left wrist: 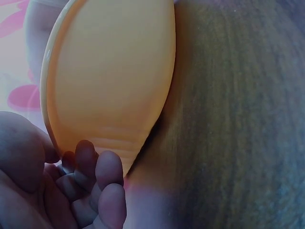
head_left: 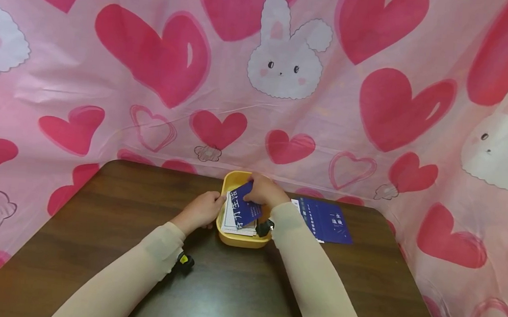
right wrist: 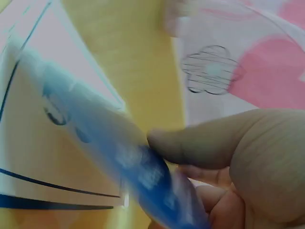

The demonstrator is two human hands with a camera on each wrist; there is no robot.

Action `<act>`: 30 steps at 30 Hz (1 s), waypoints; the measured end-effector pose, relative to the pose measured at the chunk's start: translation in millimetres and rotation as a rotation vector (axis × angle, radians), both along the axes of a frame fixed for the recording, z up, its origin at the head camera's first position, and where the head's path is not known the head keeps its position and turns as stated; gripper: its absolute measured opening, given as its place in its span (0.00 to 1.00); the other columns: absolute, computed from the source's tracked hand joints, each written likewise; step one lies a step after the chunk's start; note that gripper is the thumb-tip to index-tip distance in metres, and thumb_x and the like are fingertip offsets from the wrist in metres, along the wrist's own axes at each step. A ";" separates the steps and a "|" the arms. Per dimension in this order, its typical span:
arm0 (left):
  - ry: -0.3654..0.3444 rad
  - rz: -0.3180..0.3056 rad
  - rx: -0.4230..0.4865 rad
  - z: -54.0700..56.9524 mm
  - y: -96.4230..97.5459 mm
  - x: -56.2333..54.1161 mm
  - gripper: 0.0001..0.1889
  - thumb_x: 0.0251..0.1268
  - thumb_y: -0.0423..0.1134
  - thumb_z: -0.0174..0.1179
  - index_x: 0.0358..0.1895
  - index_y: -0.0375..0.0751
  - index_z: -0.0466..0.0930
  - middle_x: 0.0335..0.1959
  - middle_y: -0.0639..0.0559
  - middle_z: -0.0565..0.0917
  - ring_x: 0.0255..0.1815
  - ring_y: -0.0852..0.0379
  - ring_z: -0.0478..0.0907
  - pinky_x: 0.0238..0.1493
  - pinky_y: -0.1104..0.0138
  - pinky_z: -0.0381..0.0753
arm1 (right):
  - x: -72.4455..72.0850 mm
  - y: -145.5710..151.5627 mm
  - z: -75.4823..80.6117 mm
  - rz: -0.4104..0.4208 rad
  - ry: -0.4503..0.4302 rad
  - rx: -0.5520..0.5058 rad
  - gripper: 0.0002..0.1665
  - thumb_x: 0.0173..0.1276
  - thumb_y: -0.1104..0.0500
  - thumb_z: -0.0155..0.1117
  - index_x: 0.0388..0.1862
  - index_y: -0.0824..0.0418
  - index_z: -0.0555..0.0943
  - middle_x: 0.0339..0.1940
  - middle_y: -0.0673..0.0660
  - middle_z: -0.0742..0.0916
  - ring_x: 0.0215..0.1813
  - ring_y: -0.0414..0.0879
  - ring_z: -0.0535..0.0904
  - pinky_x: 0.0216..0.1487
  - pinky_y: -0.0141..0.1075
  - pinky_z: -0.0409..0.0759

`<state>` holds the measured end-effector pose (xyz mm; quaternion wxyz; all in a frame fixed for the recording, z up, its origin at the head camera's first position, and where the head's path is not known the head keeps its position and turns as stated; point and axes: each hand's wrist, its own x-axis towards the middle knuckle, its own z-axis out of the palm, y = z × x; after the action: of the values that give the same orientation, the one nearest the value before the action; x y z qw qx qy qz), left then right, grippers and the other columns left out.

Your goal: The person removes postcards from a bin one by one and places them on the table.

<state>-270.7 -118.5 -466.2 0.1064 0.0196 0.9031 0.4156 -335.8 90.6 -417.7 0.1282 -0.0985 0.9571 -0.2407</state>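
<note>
A yellow plastic container (head_left: pixel 242 242) with rounded corners stands near the back edge of the table. My left hand (head_left: pixel 201 210) holds its left rim; in the left wrist view thumb and fingers meet at the end of the container's wall (left wrist: pixel 114 71). My right hand (head_left: pixel 266 191) pinches a blue card (head_left: pixel 245 208) with white characters, tilted over the container. In the right wrist view this card (right wrist: pixel 143 174) is blurred between thumb and fingers. White cards (head_left: pixel 228 221) with dark border lines lie inside the container, partly covered by the blue card.
More blue cards (head_left: pixel 327 220) with white print, and a white edge beneath them, lie on the brown wooden table (head_left: pixel 99 226) to the right of the container, partly behind the right wrist. A pink curtain (head_left: pixel 227 97) with hearts and rabbits hangs close behind the table.
</note>
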 end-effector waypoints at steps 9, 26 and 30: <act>-0.005 0.013 0.006 0.5 1.6 -0.6 0.21 0.96 0.51 0.47 0.53 0.38 0.84 0.29 0.43 0.85 0.20 0.48 0.82 0.20 0.60 0.82 | -1.6 33.6 7.3 -0.086 0.044 -0.217 0.46 0.77 0.57 0.78 0.89 0.51 0.68 0.81 0.65 0.81 0.74 0.65 0.83 0.82 0.62 0.79; -0.021 0.020 0.011 1.9 2.2 0.3 0.21 0.96 0.51 0.47 0.54 0.38 0.83 0.30 0.43 0.84 0.20 0.48 0.81 0.22 0.61 0.82 | 4.8 115.3 30.4 -0.171 0.074 -0.367 0.47 0.84 0.59 0.70 0.94 0.49 0.60 0.74 0.75 0.84 0.45 0.58 0.94 0.43 0.46 0.96; -0.018 0.020 0.002 0.8 1.8 0.2 0.21 0.96 0.52 0.47 0.54 0.39 0.83 0.31 0.42 0.84 0.20 0.47 0.82 0.22 0.60 0.82 | 9.7 145.8 36.1 -0.222 0.091 -0.372 0.49 0.84 0.60 0.69 0.96 0.47 0.58 0.78 0.77 0.82 0.58 0.65 0.93 0.56 0.57 0.95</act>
<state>-270.6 -116.8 -465.4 0.1105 0.0068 0.9017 0.4179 -326.1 236.4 -381.7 0.0372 -0.0252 0.9060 -0.4209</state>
